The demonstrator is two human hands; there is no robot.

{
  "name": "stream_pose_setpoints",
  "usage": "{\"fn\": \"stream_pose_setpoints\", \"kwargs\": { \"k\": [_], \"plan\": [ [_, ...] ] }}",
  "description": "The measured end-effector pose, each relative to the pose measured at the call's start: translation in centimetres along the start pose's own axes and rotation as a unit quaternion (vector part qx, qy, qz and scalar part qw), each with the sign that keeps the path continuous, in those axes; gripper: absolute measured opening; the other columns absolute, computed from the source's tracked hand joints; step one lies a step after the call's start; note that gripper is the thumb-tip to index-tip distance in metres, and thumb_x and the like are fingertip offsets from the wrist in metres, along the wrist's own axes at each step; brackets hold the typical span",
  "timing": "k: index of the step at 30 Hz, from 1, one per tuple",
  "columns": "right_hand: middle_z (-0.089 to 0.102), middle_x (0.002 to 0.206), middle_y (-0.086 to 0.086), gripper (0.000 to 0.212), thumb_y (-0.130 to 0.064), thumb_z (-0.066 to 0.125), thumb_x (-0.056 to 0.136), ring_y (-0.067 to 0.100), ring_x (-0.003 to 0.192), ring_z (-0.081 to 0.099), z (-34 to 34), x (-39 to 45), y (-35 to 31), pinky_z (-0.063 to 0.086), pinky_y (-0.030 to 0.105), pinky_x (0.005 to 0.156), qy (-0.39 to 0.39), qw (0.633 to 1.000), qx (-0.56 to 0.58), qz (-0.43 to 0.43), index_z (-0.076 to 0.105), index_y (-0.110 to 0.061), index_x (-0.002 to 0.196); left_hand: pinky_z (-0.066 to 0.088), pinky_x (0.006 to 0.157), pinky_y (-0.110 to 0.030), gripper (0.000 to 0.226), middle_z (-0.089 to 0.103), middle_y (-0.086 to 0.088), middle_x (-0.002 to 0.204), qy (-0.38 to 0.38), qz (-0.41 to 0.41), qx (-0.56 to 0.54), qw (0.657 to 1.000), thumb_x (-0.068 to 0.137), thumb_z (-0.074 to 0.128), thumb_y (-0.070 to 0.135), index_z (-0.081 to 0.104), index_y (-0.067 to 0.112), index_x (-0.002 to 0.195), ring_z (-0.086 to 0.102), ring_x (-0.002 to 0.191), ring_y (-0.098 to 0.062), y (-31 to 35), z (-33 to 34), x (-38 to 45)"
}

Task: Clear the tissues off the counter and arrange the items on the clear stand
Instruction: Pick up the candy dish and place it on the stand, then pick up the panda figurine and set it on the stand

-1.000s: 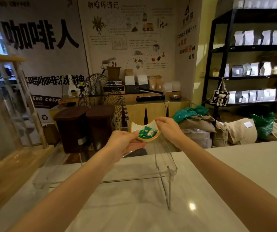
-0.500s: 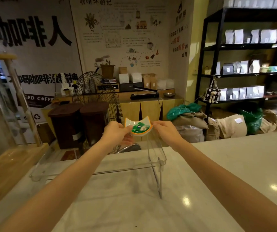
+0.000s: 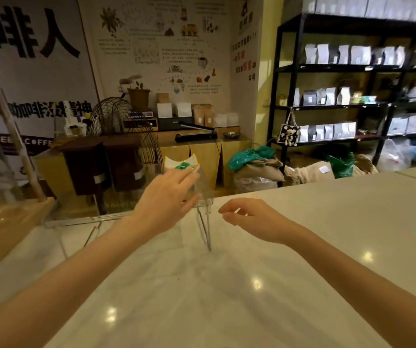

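Left hand (image 3: 169, 197) at frame centre, fingers spread over the right end of the clear stand (image 3: 203, 197), just below the dish (image 3: 182, 164); contact with the dish unclear, hand not closed on anything visible. Dish small, white with an orange rim, holding green packets, perched on top of the stand above the fingers. Right hand (image 3: 249, 217) right of centre, empty, fingers loosely curled and apart, hovering over the pale surface (image 3: 327, 234) just beside the stand's leg. No tissues visible on the surface.

Black shelving (image 3: 287, 71); brown bins (image 3: 86, 167)
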State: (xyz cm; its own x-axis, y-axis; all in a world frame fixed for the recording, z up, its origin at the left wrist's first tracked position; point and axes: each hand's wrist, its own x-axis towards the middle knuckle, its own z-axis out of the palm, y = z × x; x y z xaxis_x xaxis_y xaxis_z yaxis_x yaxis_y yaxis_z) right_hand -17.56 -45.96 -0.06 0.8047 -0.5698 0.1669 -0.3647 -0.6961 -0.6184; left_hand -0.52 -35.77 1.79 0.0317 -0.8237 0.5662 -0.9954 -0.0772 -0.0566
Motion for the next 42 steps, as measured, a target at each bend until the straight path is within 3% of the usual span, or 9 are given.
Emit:
{"fn": "stream_pose_setpoints", "kwargs": {
  "k": [7, 14, 17, 20, 28, 31, 35, 39, 42],
  "plan": [
    [0.062, 0.113, -0.005, 0.026, -0.032, 0.047, 0.092, 0.011, 0.097, 0.057, 1.5, -7.9, 0.9, 0.045, 0.021, 0.081, -0.051, 0.998, -0.034, 0.008, 0.062, -0.024, 0.112, 0.033, 0.101, -0.029, 0.072, 0.05, 0.002, 0.138, -0.073, 0.034, -0.097, 0.992, 0.08, 0.01, 0.067, 0.042, 0.027, 0.131, 0.045, 0.126, -0.016, 4.8, 0.0, -7.9],
    [0.064, 0.105, -0.008, 0.024, -0.038, 0.05, 0.089, 0.009, 0.094, 0.057, 2.4, -13.7, 1.0, 0.041, 0.016, 0.072, -0.073, 0.997, -0.009, 0.034, 0.064, -0.027, 0.106, 0.028, 0.101, -0.022, 0.07, 0.042, 0.009, 0.143, -0.158, 0.057, -0.139, 0.976, 0.077, 0.009, 0.069, 0.037, 0.036, 0.132, 0.037, 0.13, -0.009, 8.3, 0.8, -14.6],
    [0.066, 0.104, -0.005, 0.026, -0.043, 0.052, 0.086, 0.011, 0.089, 0.062, 2.8, -15.3, 0.8, 0.045, 0.019, 0.073, -0.089, 0.995, -0.007, 0.045, 0.064, -0.028, 0.105, 0.03, 0.107, -0.026, 0.077, 0.037, 0.012, 0.145, -0.197, 0.04, -0.159, 0.967, 0.071, 0.005, 0.074, 0.035, 0.037, 0.133, 0.032, 0.132, -0.006, 9.1, 0.8, -16.2],
    [0.066, 0.095, -0.009, 0.031, -0.047, 0.055, 0.083, 0.014, 0.079, 0.066, 3.0, -16.5, 0.3, 0.05, 0.025, 0.073, -0.103, 0.993, 0.007, 0.052, 0.062, -0.028, 0.107, 0.026, 0.106, -0.022, 0.074, 0.036, 0.011, 0.145, -0.211, 0.027, -0.179, 0.961, 0.071, 0.014, 0.073, 0.037, 0.036, 0.132, 0.031, 0.132, -0.005, 10.1, 0.9, -17.3],
    [0.067, 0.105, 0.0, 0.029, -0.033, 0.067, 0.077, 0.021, 0.091, 0.063, 4.7, -18.3, 0.2, 0.052, 0.034, 0.082, -0.08, 0.995, 0.039, 0.047, 0.063, -0.024, 0.104, 0.037, 0.103, -0.025, 0.075, 0.049, 0.005, 0.138, -0.209, 0.021, -0.214, 0.954, 0.071, 0.026, 0.074, 0.05, 0.028, 0.126, 0.045, 0.124, -0.009, 10.3, 1.6, -18.7],
    [0.068, 0.101, 0.0, 0.027, -0.024, 0.071, 0.075, 0.017, 0.088, 0.066, 4.9, -18.3, 0.4, 0.054, 0.027, 0.08, -0.052, 0.993, 0.091, 0.054, 0.066, -0.018, 0.101, 0.037, 0.1, -0.021, 0.083, 0.052, 0.002, 0.134, -0.207, 0.017, -0.229, 0.951, 0.069, 0.016, 0.076, 0.051, 0.026, 0.125, 0.048, 0.12, -0.009, 10.2, 1.6, -18.7],
    [0.067, 0.086, -0.003, 0.028, -0.015, 0.072, 0.074, 0.008, 0.066, 0.063, 4.8, -17.9, 0.3, 0.055, 0.022, 0.07, -0.043, 0.986, 0.147, 0.063, 0.068, -0.011, 0.102, 0.038, 0.096, -0.016, 0.084, 0.056, 0.0, 0.128, -0.197, 0.007, -0.254, 0.947, 0.069, 0.019, 0.079, 0.057, 0.024, 0.12, 0.052, 0.114, -0.01, 10.0, 1.4, -18.5],
    [0.068, 0.077, 0.002, 0.026, -0.013, 0.072, 0.075, 0.011, 0.057, 0.061, 3.8, -16.4, -0.1, 0.054, 0.021, 0.062, -0.034, 0.981, 0.185, 0.055, 0.068, -0.01, 0.1, 0.041, 0.094, -0.016, 0.066, 0.061, 0.001, 0.121, -0.145, -0.026, -0.287, 0.947, 0.069, 0.039, 0.072, 0.066, 0.026, 0.108, 0.053, 0.108, -0.003, 9.4, 0.7, -17.6],
    [0.069, 0.081, 0.007, 0.027, -0.016, 0.072, 0.074, 0.013, 0.061, 0.065, 2.9, -14.5, -0.6, 0.056, 0.021, 0.061, -0.02, 0.979, 0.199, 0.044, 0.066, -0.015, 0.101, 0.037, 0.086, -0.004, 0.044, 0.063, 0.001, 0.118, -0.112, -0.038, -0.29, 0.95, 0.073, 0.055, 0.055, 0.069, 0.026, 0.103, 0.051, 0.104, 0.002, 8.5, -0.4, -16.2]
  ]
}}
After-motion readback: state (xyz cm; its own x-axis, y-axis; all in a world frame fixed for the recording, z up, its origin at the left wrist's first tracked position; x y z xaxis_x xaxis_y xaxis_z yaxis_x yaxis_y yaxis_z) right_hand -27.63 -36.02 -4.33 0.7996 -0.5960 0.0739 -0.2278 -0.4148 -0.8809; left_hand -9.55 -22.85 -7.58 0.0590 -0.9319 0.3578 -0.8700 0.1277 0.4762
